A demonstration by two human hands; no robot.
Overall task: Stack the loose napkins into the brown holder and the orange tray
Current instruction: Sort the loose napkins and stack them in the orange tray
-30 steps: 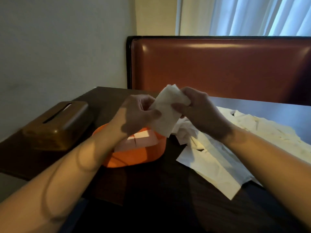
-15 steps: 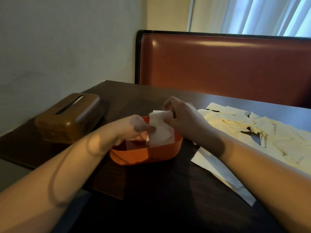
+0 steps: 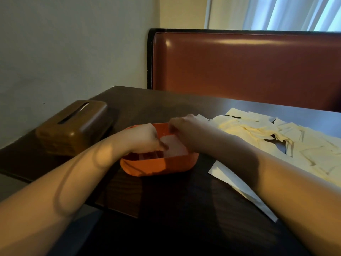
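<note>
The orange tray (image 3: 158,166) sits in the middle of the dark table, with both my hands reaching into it. A white folded napkin (image 3: 174,147) lies nearly flat inside the tray. My left hand (image 3: 144,138) pinches the napkin's left edge with curled fingers. My right hand (image 3: 185,129) holds its far right edge, fingers bent down into the tray. The brown holder (image 3: 73,126), a box with a slot in its lid, stands to the left by the wall. Several loose napkins (image 3: 258,132) lie spread over the table's right side.
A larger white sheet (image 3: 232,183) lies under my right forearm near the table's front edge. The dark table (image 3: 151,106) meets a grey wall on the left. A red-brown padded bench back (image 3: 239,67) rises behind it.
Both hands have lowered the napkin from chest height down into the orange tray, where it now lies almost flat. The view has shifted left and down.
</note>
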